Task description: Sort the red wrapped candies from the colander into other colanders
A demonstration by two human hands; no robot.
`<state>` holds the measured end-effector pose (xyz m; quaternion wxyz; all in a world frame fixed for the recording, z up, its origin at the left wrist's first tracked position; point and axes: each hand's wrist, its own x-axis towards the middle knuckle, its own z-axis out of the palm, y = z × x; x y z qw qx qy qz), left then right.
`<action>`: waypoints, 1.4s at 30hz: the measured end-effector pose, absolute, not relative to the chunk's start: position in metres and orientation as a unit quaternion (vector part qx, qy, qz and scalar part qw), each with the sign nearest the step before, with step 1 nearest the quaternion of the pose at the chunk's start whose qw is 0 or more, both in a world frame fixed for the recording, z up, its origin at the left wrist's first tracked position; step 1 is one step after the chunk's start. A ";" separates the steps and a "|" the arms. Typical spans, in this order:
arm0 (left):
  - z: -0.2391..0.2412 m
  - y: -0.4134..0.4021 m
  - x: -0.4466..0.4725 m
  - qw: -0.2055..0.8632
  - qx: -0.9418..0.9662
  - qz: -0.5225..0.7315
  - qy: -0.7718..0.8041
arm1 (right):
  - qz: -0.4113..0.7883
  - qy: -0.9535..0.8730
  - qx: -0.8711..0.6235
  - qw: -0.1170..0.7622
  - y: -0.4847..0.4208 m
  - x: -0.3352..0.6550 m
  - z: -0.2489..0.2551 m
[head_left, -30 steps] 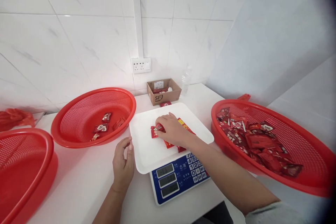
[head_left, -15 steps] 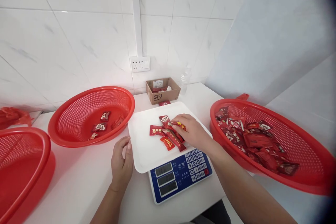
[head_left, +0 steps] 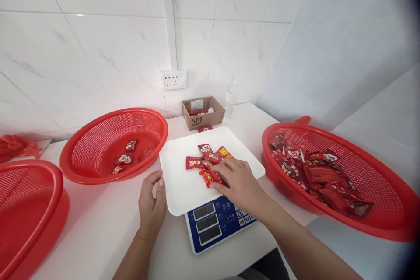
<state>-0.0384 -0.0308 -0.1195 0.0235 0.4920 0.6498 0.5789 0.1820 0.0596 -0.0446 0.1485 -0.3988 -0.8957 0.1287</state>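
A blue digital scale (head_left: 216, 223) carries a white tray (head_left: 183, 188) with several red candy packets (head_left: 205, 159) lying on it. My right hand (head_left: 239, 181) lies over the near packets, its fingers stretched out and touching them. My left hand (head_left: 151, 205) rests on the white counter just left of the tray, fingers loosely curled and holding nothing.
A red mesh basket (head_left: 331, 175) full of red packets stands at the right. Another red basket (head_left: 114, 144) at the left holds a few packets. A third red basket (head_left: 26, 210) sits at the near left edge. A cardboard box (head_left: 203, 113) and a wall socket (head_left: 174, 79) are behind.
My right hand has drawn back from the far left packets toward the near right of the tray, leaving the packets spread out. The left hand has stayed put.
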 end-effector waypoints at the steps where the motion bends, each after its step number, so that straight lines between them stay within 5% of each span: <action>1: -0.119 -0.031 -0.038 0.023 0.492 0.578 0.650 | 0.130 -0.898 -0.395 0.147 0.059 0.180 -0.045; 14: -0.117 -0.031 -0.039 0.024 0.491 0.578 0.651 | 0.153 -0.932 -0.324 0.056 0.072 0.163 -0.030; 36: -0.121 -0.030 -0.040 0.012 0.495 0.577 0.649 | 0.179 -0.952 -0.245 0.049 0.060 0.164 -0.028; 42: -0.119 -0.030 -0.040 0.003 0.500 0.579 0.645 | 0.243 -0.900 -0.325 0.159 0.062 0.158 -0.026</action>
